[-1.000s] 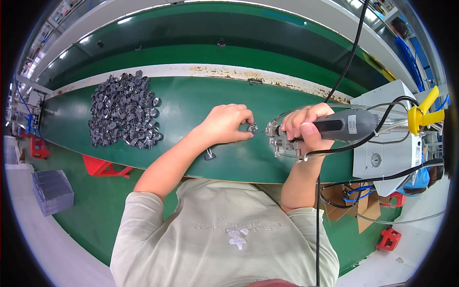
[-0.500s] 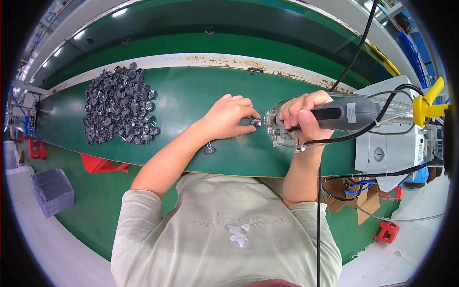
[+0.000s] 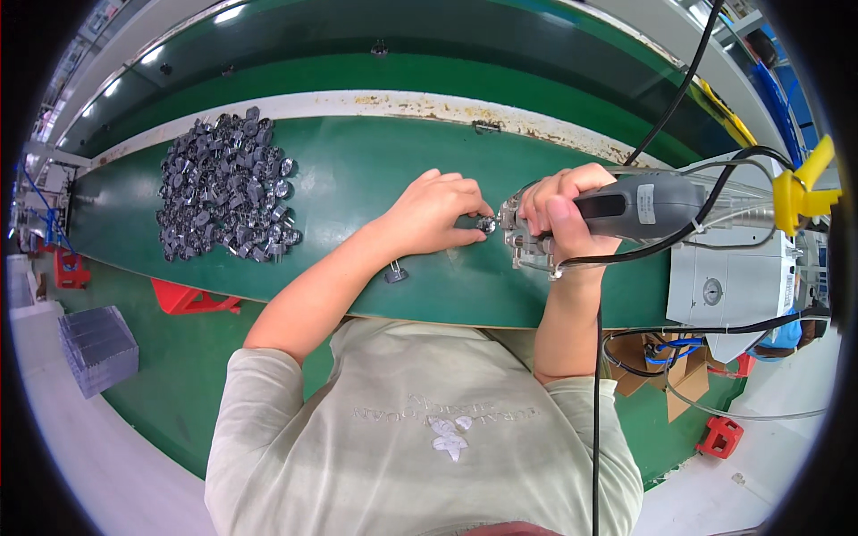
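My left hand (image 3: 436,213) pinches a small dark part with shiny metal (image 3: 486,225) between thumb and fingers, just above the green worktable (image 3: 340,183). My fingers partly cover this part. In my right hand (image 3: 572,214) is a grey handheld power tool (image 3: 657,207) with a clear and metal head, gripped around its body. The tool's head faces the small part and sits right against it or very close; I cannot tell which. Beside my left wrist lies a single dark grey part with metal pins (image 3: 396,274).
A large pile of similar dark parts (image 3: 223,188) covers the table's left side. At right stand a white machine box (image 3: 715,281) and a yellow fitting (image 3: 803,192) on the tool's line. A black cable (image 3: 679,85) hangs past the tool. Behind runs a green conveyor (image 3: 304,71) carrying scattered parts.
My left hand and the pinched part have shifted slightly right, closer to the tool's head. The tool stays nearly in place, and the view has moved a little.
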`<state>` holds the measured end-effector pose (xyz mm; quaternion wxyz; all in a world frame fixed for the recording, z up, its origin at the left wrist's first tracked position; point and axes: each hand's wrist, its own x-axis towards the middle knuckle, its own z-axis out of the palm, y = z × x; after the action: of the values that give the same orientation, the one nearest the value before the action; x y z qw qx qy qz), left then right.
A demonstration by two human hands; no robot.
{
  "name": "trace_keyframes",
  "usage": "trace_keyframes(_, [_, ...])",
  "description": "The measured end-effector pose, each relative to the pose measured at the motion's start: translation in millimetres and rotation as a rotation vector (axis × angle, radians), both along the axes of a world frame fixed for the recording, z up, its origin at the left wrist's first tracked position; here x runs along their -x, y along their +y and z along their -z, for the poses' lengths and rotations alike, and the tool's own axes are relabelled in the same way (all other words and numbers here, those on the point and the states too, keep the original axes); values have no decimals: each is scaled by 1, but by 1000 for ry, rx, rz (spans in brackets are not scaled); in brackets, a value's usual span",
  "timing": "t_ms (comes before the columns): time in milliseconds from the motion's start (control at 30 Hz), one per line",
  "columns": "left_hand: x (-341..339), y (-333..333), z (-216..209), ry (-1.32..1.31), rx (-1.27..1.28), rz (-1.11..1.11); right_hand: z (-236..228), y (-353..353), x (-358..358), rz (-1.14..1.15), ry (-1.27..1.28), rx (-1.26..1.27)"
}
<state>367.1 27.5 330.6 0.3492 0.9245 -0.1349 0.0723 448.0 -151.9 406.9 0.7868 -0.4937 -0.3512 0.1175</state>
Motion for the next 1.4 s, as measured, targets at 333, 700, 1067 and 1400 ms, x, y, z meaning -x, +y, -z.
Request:
trace_keyframes(333, [1, 0, 4, 4, -21, -19, -9, 6, 7, 27, -66, 209])
trace_keyframes(700, [2, 4, 4, 55, 41, 15, -21, -10, 8, -37, -68, -136])
trace_keyframes(1067, [1, 3, 2, 74, 38, 8, -8, -1, 10, -63, 43, -64])
trace_keyframes(1400, [0, 4, 2, 100, 25, 17, -6, -1, 11, -68, 10, -17])
